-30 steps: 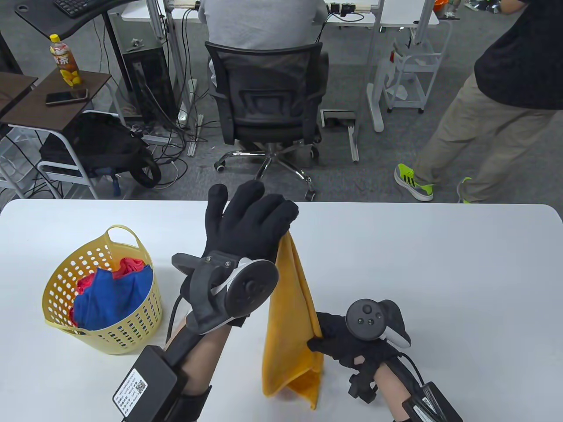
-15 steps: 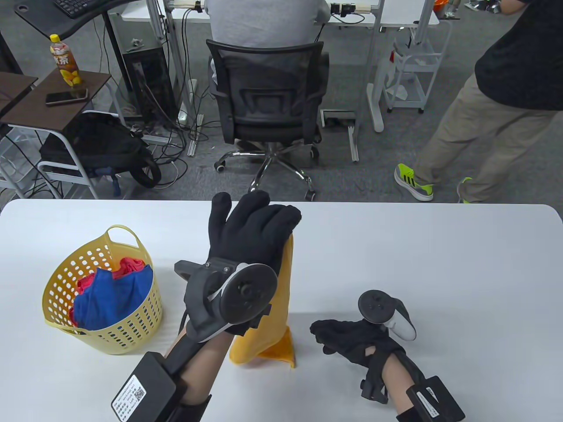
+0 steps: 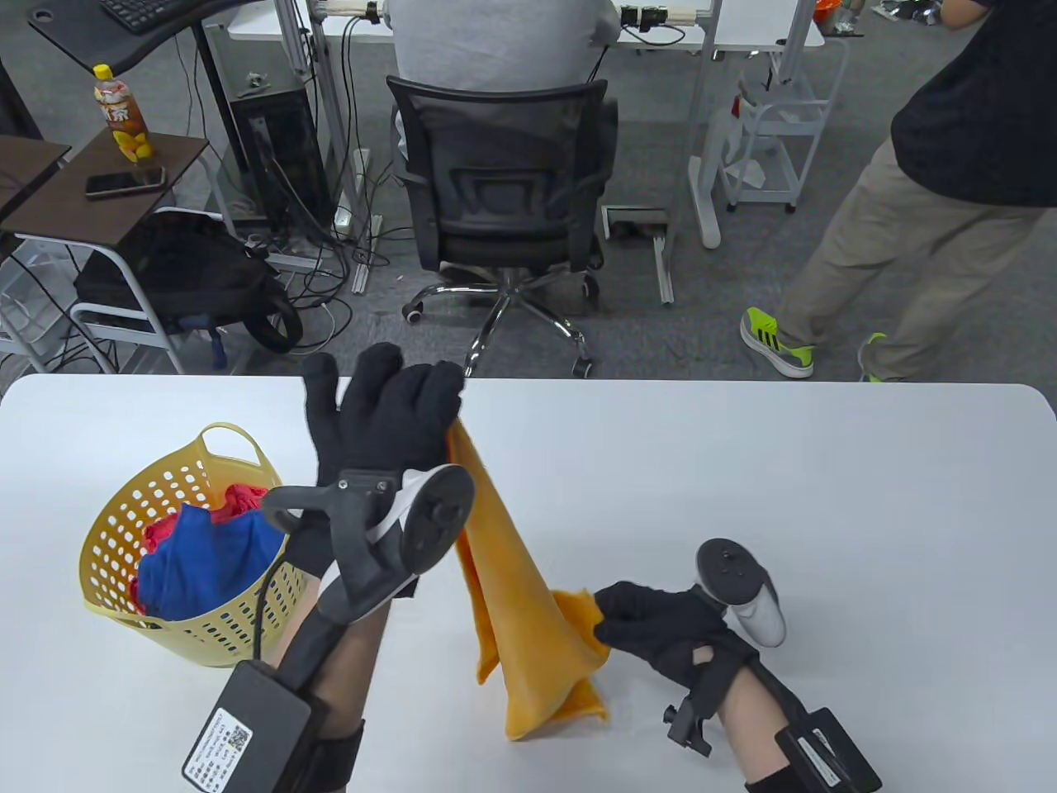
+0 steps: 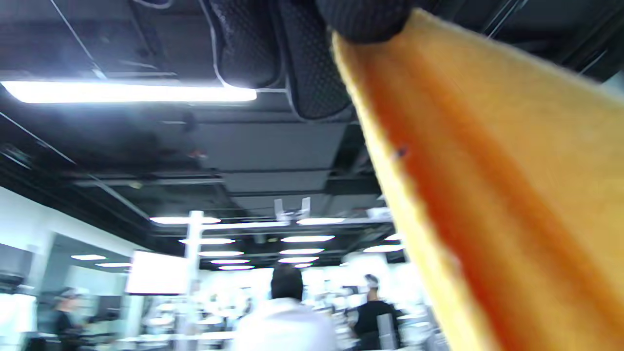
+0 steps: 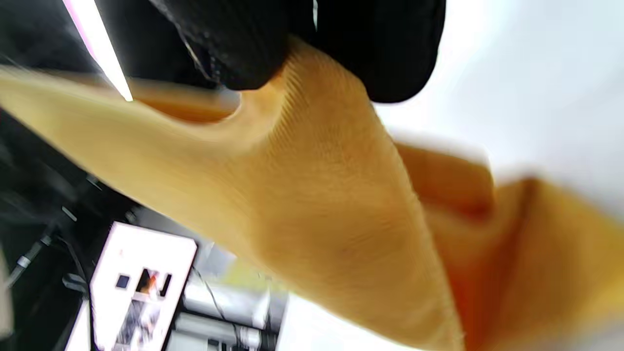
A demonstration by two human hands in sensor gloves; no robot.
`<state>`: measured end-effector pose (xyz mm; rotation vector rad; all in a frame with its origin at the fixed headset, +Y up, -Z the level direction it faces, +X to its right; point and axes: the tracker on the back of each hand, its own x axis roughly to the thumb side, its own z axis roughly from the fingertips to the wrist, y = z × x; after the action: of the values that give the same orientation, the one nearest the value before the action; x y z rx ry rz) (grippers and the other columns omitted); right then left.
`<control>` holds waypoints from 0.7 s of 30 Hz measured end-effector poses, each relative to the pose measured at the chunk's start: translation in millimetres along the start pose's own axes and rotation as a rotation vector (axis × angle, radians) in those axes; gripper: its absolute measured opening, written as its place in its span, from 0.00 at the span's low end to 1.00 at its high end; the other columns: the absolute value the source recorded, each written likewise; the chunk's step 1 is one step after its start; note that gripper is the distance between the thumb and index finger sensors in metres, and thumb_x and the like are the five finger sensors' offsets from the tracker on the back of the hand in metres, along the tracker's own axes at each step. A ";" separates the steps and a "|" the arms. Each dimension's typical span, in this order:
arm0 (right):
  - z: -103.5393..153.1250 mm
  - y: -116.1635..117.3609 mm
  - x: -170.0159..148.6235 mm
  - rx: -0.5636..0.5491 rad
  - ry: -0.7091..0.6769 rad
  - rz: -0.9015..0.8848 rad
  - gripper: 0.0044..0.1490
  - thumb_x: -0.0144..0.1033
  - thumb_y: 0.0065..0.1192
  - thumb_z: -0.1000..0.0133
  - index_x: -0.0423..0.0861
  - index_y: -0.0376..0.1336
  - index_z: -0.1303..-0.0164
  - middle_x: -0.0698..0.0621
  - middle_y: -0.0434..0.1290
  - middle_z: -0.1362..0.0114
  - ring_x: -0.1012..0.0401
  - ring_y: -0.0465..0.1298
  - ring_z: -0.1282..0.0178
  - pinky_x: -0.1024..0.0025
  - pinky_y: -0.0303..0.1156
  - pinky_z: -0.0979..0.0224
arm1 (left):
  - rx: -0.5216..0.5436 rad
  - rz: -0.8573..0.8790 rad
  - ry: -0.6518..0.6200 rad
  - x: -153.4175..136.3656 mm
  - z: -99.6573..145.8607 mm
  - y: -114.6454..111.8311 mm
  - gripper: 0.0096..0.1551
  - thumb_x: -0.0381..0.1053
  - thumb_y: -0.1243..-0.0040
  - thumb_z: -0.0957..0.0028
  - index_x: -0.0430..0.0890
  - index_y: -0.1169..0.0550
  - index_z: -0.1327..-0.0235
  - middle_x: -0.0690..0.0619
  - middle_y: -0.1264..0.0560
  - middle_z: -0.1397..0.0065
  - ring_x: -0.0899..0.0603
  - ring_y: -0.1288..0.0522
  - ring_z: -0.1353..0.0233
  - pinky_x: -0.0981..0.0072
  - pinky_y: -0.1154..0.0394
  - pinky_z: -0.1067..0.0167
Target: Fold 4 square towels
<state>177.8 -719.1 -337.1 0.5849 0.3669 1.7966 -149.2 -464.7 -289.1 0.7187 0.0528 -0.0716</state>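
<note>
An orange towel point(image 3: 516, 611) hangs in the air above the white table point(image 3: 826, 512). My left hand point(image 3: 388, 413) pinches its top corner, raised near the table's far edge. My right hand point(image 3: 652, 619) pinches another corner lower down, close to the table. The towel's lower part droops to the table near the front edge. In the left wrist view the towel point(image 4: 487, 195) hangs from my fingertips point(image 4: 370, 19). In the right wrist view my fingers point(image 5: 312, 44) pinch the orange cloth point(image 5: 341, 204).
A yellow perforated basket point(image 3: 107, 578) at the left holds a blue towel point(image 3: 206, 562) and a red towel point(image 3: 244, 500). An office chair point(image 3: 504, 190) with a seated person stands beyond the far edge. Another person walks at the right point(image 3: 925, 215).
My left hand moved left with the towel's top corner. My right hand, which had let go half a second ago, now pinches a lower corner and the towel is spread between both hands.
</note>
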 end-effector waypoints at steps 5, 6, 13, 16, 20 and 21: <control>31.7 -48.3 36.1 -0.263 -0.262 -0.009 0.19 0.25 0.68 0.46 0.44 0.66 0.45 0.34 0.72 0.30 0.48 0.81 0.40 0.28 0.63 0.30 | -0.067 -0.077 0.087 -32.3 8.2 -26.2 0.22 0.51 0.47 0.46 0.65 0.24 0.38 0.63 0.20 0.34 0.47 0.27 0.20 0.39 0.45 0.15; 34.8 -50.1 39.5 -0.235 -0.294 -0.023 0.19 0.24 0.68 0.45 0.45 0.65 0.45 0.34 0.72 0.30 0.50 0.81 0.41 0.29 0.63 0.29 | -0.081 -0.050 0.101 -34.9 9.7 -30.0 0.22 0.51 0.47 0.46 0.65 0.24 0.38 0.63 0.20 0.34 0.47 0.26 0.20 0.39 0.45 0.16; 36.8 -40.3 48.1 -0.115 -0.263 0.060 0.49 0.26 0.68 0.46 0.50 0.47 0.17 0.40 0.71 0.41 0.55 0.75 0.56 0.29 0.62 0.32 | -0.120 0.022 0.120 -32.4 10.5 -38.2 0.22 0.50 0.47 0.46 0.64 0.24 0.38 0.62 0.19 0.35 0.47 0.26 0.21 0.39 0.44 0.16; 37.2 -40.3 47.1 -0.126 -0.221 0.090 0.38 0.27 0.70 0.46 0.42 0.61 0.23 0.43 0.72 0.46 0.57 0.75 0.60 0.32 0.64 0.34 | -0.123 -0.001 0.113 -33.4 11.7 -39.5 0.22 0.50 0.47 0.46 0.64 0.24 0.38 0.63 0.19 0.35 0.47 0.26 0.21 0.39 0.44 0.16; 38.2 -43.4 44.7 -0.169 -0.260 0.038 0.26 0.41 0.74 0.47 0.42 0.74 0.43 0.47 0.75 0.51 0.56 0.76 0.61 0.32 0.64 0.34 | -0.129 -0.029 0.136 -43.8 14.1 -43.2 0.22 0.50 0.46 0.46 0.64 0.24 0.38 0.62 0.19 0.35 0.47 0.25 0.21 0.39 0.44 0.16; 39.2 -45.1 44.0 -0.189 -0.280 0.002 0.25 0.43 0.71 0.46 0.41 0.75 0.44 0.47 0.75 0.53 0.57 0.76 0.62 0.33 0.64 0.34 | -0.137 -0.033 0.152 -49.0 15.3 -44.8 0.23 0.50 0.46 0.46 0.63 0.23 0.38 0.62 0.18 0.36 0.47 0.25 0.22 0.39 0.44 0.16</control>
<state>226.0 -665.6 -319.4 0.6907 0.0055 1.6994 -201.4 -506.0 -303.4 0.5858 0.2127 -0.0444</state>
